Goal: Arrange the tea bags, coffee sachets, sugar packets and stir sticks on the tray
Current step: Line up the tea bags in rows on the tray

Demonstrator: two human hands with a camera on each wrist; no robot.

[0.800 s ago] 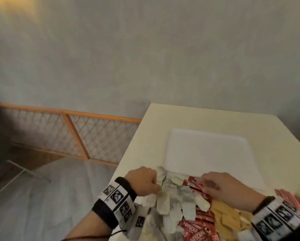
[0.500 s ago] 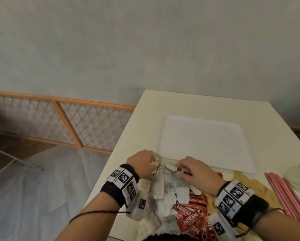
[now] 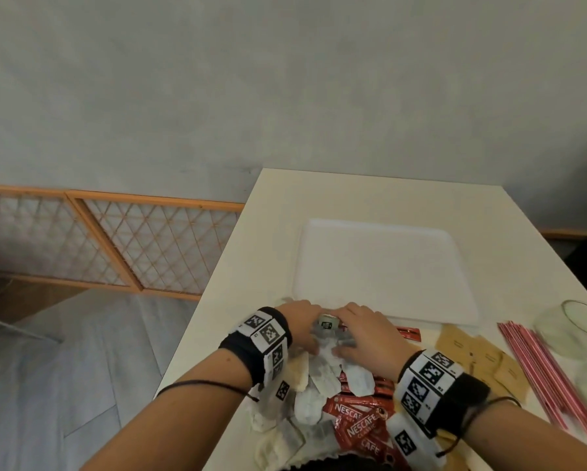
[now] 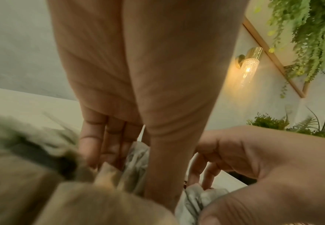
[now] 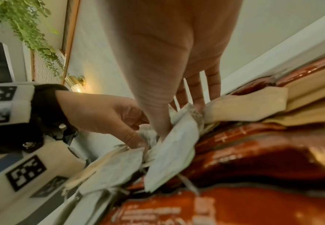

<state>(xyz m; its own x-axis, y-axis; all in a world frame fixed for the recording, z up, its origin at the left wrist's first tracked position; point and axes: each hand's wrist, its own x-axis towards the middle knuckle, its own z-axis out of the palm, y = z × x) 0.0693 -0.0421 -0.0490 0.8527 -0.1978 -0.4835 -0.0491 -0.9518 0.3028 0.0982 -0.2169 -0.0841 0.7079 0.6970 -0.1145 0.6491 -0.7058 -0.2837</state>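
Hands have closed in on each other since a moment ago: the left hand (image 3: 297, 322) and right hand (image 3: 361, 334) now meet at the far end of the tea bags (image 3: 322, 375), just short of the tray (image 3: 383, 266), where before they worked a little apart. Between them sits a small bunch of tea bags topped by a grey tag (image 3: 326, 323). In the wrist views both hands dig into the pile with thumb and fingers curled, pinching bags from either side. I judge the gathering step nearly done; the lift onto the tray comes next. The tray holds nothing yet, so the task is barely begun.

Coffee sachets (image 3: 356, 419) lie under and beside the tea bags at the near counter (image 3: 275, 205) edge, brown sugar packets (image 3: 472, 355) to their right, then pink stir sticks (image 3: 550, 375), with a glass (image 3: 577, 324) beyond.

Writing: the red sachets read "NESCAFE" and "CLASSIC" in white. The tag carries a dark mark too small to read. Print on the sugar packets is illegible.
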